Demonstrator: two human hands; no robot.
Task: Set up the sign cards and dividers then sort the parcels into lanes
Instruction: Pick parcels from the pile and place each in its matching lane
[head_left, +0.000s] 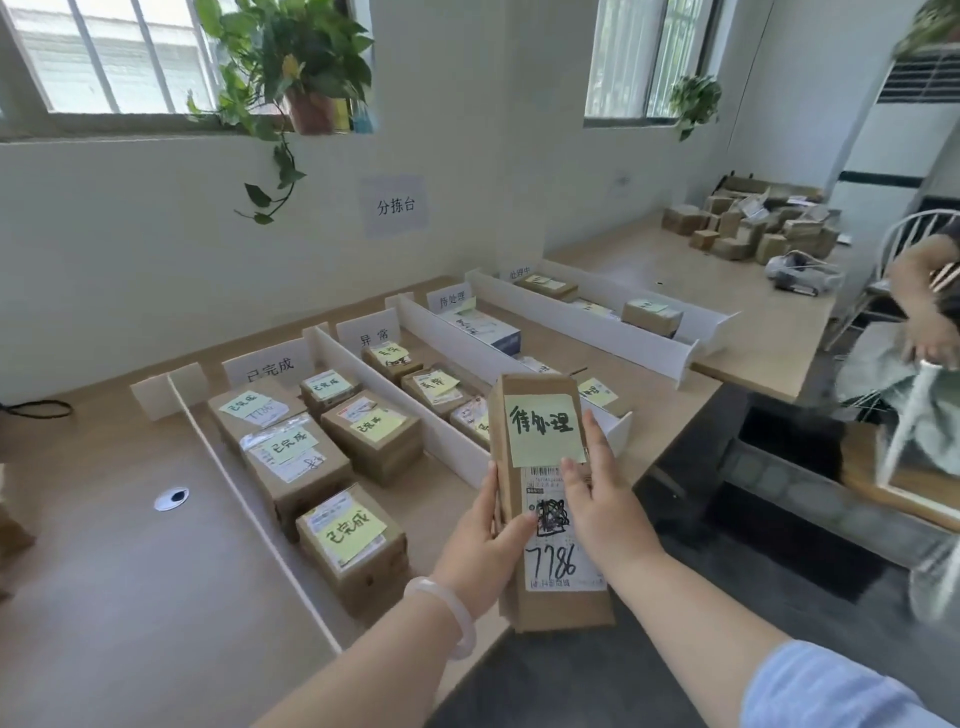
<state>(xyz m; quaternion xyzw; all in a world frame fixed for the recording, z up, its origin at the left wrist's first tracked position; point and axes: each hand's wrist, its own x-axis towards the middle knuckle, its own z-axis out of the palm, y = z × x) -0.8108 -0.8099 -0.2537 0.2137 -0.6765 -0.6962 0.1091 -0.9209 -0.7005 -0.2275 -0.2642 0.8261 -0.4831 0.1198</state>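
I hold a tall brown parcel (545, 603) upright over the table's front edge. A green sticky note (543, 428) and a shipping label marked 7786 are on its face. My left hand (480, 545) grips its left side with the thumb on the label. My right hand (605, 499) lies on the front, fingers straight, touching the note's lower edge. White dividers (358, 374) split the table into lanes, each headed by a sign card (267, 366). Parcels with green notes (343, 535) fill the lanes.
A pile of brown parcels (753, 228) sits on the far right table (649, 260). Another person's hand (919, 306) and a chair are at the right edge. A cable hole (171, 499) is in the table on the left. Potted plants hang at the windows.
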